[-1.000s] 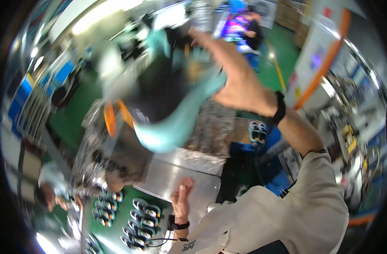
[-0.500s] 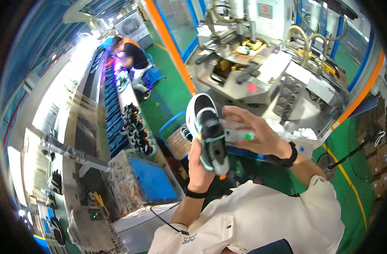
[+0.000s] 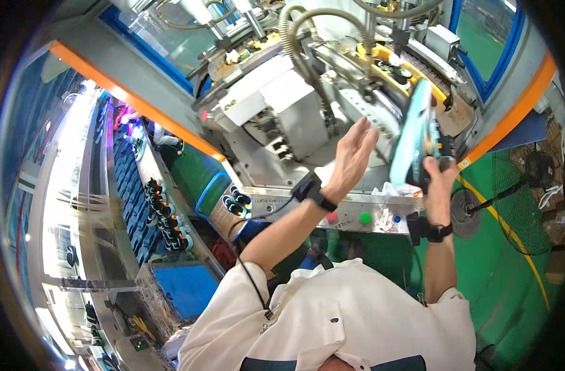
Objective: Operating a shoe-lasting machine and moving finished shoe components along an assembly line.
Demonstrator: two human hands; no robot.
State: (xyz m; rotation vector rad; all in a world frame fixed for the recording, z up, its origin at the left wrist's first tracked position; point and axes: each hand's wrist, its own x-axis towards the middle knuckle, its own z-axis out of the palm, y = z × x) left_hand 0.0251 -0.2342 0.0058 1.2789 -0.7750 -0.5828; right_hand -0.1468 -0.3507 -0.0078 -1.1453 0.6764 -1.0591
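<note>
My right hand (image 3: 440, 182) grips a sneaker (image 3: 412, 139) by its lower end, raised at the right in front of the machine. The sneaker stands tilted on end, its pale mint sole side turned left and its dark upper turned right; it is slightly blurred. To the left of it, my left hand (image 3: 354, 157) reaches forward over the machine's front with fingers stretched out and nothing in them. A yellow fixture (image 3: 381, 67) with a dark shoe-like piece in it sits in the machine beyond the sneaker.
An orange-edged machine frame (image 3: 140, 102) surrounds the metal workbench (image 3: 282, 199), which has coloured buttons along its front. A conveyor (image 3: 125, 185) with a row of sneakers (image 3: 165, 216) runs at left. A trolley (image 3: 223, 216) carries shoes. A standing fan (image 3: 520, 191) is at right.
The sneaker has passed from my left hand to my right and moved to the right. My left hand has let go and now reaches forward. The view has turned toward the machine.
</note>
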